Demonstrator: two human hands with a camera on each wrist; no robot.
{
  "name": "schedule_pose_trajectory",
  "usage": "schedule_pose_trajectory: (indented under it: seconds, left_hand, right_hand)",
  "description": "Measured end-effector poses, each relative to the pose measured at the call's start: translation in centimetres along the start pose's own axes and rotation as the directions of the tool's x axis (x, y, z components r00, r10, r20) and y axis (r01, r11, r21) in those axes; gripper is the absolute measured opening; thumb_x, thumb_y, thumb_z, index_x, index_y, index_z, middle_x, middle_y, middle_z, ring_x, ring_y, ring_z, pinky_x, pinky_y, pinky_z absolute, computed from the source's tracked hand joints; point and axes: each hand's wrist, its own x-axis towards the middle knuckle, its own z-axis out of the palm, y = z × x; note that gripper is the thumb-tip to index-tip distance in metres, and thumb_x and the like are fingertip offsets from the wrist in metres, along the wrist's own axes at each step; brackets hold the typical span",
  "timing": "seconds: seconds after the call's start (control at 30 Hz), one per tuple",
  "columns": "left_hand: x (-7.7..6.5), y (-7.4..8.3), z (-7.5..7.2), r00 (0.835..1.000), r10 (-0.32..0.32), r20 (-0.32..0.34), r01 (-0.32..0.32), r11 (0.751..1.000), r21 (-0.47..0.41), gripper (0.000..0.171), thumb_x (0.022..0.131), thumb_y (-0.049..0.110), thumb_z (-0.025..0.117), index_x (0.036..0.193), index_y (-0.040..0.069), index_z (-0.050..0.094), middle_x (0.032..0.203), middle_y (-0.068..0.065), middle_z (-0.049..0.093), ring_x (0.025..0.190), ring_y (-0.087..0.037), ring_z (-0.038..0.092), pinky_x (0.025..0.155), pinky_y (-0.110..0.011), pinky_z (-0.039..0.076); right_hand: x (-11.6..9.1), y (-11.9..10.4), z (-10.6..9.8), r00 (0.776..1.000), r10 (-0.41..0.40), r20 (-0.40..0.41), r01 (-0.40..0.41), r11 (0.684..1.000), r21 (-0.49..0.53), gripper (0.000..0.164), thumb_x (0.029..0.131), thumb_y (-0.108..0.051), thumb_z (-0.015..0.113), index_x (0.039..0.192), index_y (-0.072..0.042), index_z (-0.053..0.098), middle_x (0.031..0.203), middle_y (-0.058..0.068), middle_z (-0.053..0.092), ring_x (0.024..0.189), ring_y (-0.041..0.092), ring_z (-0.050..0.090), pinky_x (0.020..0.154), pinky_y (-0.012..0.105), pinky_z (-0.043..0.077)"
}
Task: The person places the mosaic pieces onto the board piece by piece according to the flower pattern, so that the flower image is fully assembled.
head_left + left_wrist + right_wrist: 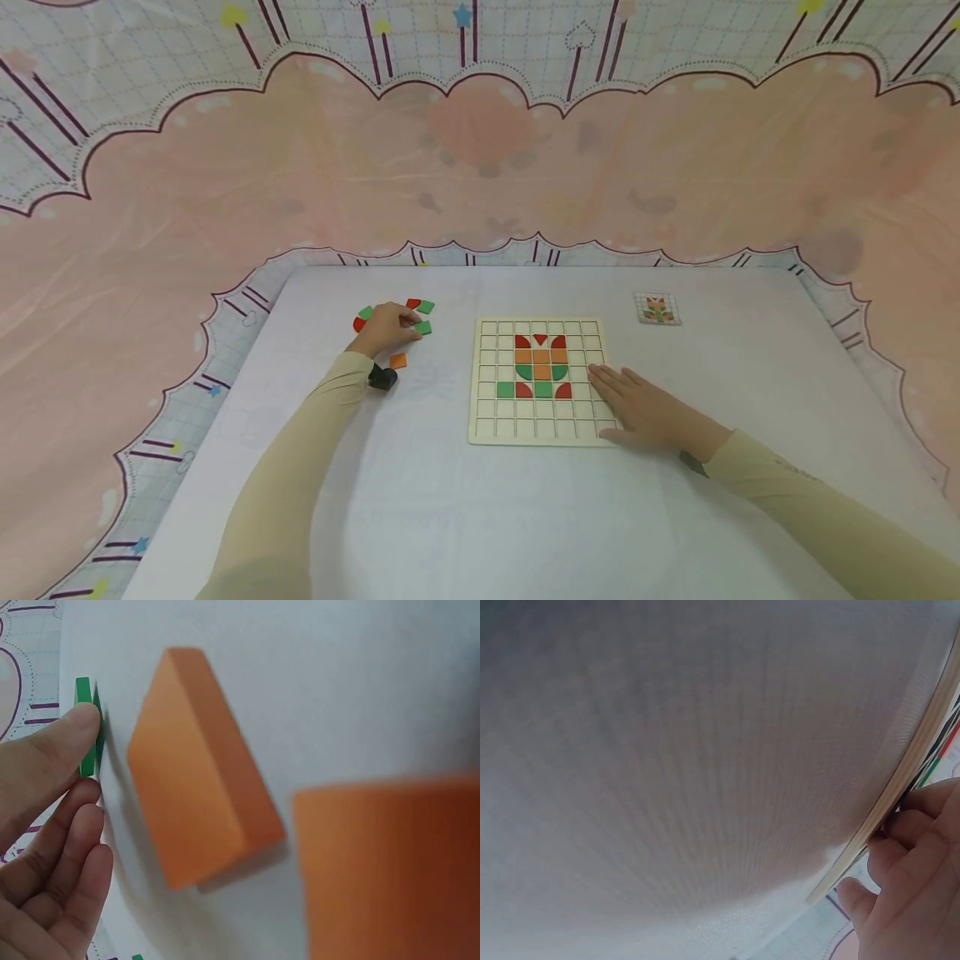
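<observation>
- Closest to me, two tan sleeves (285, 492) reach in over the white tabletop (420, 508).
- The right hand (645, 410) rests its outstretched fingers on the near-right side of the wooden board (483, 417), thumb set apart from them.
- Left of those fingertips, the board's grid carries a figure of coloured pieces (542, 367) in red, orange and green.
- Under the left wrist's inner side, short of its fingers, lies an orange piece (398, 361); the left wrist view shows another, blurred orange shape (390, 870) nearer.
- The left hand (386, 327) holds its thumb and forefinger narrow, pinching a green square (423, 327) at the tips.
- Just beyond those fingers lie a red piece (413, 303) and a green piece (427, 307), side by side.
- Farther off, past the right fingertips, sits a small pattern card (657, 308).
- Behind everything hangs a pink cloth (480, 192).
</observation>
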Motion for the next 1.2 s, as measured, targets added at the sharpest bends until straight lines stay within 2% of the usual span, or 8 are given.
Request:
schedule_pose_trajectory:
  seconds: [0.13, 0.33, 0.53, 0.87, 1.03, 1.2]
  left_hand:
    - [-0.2, 0.7, 0.0, 1.0, 0.027, -0.004, -0.027, 1.0, 0.015, 0.031, 0.081, 0.015, 0.073, 0.109, 0.002, 0.068, 0.106, -0.015, 0.063, 0.096, -0.026, 0.053, 0.089, -0.037, 0.047]
    - [-0.3, 2.2, 0.9, 0.992, 0.128, -0.002, -0.128, 0.992, 0.016, 0.029, 0.08, 0.015, 0.074, 0.105, 0.001, 0.069, 0.103, -0.015, 0.068, 0.094, -0.025, 0.06, 0.086, -0.036, 0.05]
    - [-0.9, 4.3, 3.0, 0.984, 0.175, 0.014, -0.175, 0.984, -0.043, 0.027, 0.079, 0.014, 0.074, 0.104, 0.003, 0.07, 0.102, -0.01, 0.068, 0.09, -0.02, 0.059, 0.084, -0.033, 0.05]
    - [-3.4, 8.8, 6.2, 0.965, 0.258, 0.033, -0.257, 0.965, -0.047, 0.029, 0.077, 0.016, 0.077, 0.103, 0.006, 0.071, 0.099, -0.005, 0.069, 0.087, -0.016, 0.059, 0.081, -0.029, 0.05]
    - [-3.9, 10.3, 7.9, 0.951, 0.305, 0.046, -0.302, 0.951, -0.073, 0.028, 0.077, 0.016, 0.077, 0.102, 0.006, 0.071, 0.099, -0.005, 0.069, 0.085, -0.014, 0.06, 0.079, -0.026, 0.051]
    - [-4.0, 11.8, 9.6, 0.943, 0.32, 0.091, -0.311, 0.945, -0.106, 0.027, 0.078, 0.017, 0.077, 0.102, 0.007, 0.072, 0.097, -0.004, 0.07, 0.084, -0.012, 0.06, 0.076, -0.022, 0.05]
  right_hand:
    - [0.0, 0.1, 0.0, 1.0, 0.003, 0.001, -0.003, 1.0, -0.008, 0.085, 0.09, -0.057, 0.047, 0.15, -0.004, 0.018, 0.158, 0.011, 0.017, 0.145, 0.028, 0.019, 0.116, 0.048, 0.02]
    - [0.1, 0.2, 0.3, 1.0, 0.003, -0.008, -0.004, 0.999, -0.033, 0.085, 0.09, -0.058, 0.047, 0.15, -0.004, 0.019, 0.157, 0.011, 0.018, 0.145, 0.028, 0.02, 0.116, 0.048, 0.02]
    - [0.0, 0.0, 0.2, 1.0, -0.001, -0.025, 0.0, 1.0, -0.031, 0.085, 0.089, -0.056, 0.05, 0.148, -0.003, 0.023, 0.156, 0.013, 0.021, 0.144, 0.029, 0.022, 0.115, 0.049, 0.022]
    - [-0.1, -0.2, -0.1, 0.999, -0.004, -0.043, 0.002, 0.999, -0.051, 0.084, 0.089, -0.053, 0.053, 0.146, 0.002, 0.025, 0.154, 0.017, 0.026, 0.142, 0.032, 0.027, 0.113, 0.05, 0.024]
    - [-0.1, -0.1, -0.2, 0.999, 0.018, -0.027, -0.019, 0.999, -0.036, 0.086, 0.088, -0.054, 0.054, 0.147, 0.001, 0.024, 0.154, 0.017, 0.025, 0.142, 0.031, 0.025, 0.114, 0.05, 0.022]
    - [-0.1, -0.1, -0.3, 0.999, 0.026, -0.025, -0.027, 0.999, -0.026, 0.088, 0.087, -0.055, 0.055, 0.146, 0.002, 0.025, 0.154, 0.017, 0.024, 0.142, 0.033, 0.026, 0.114, 0.051, 0.023]
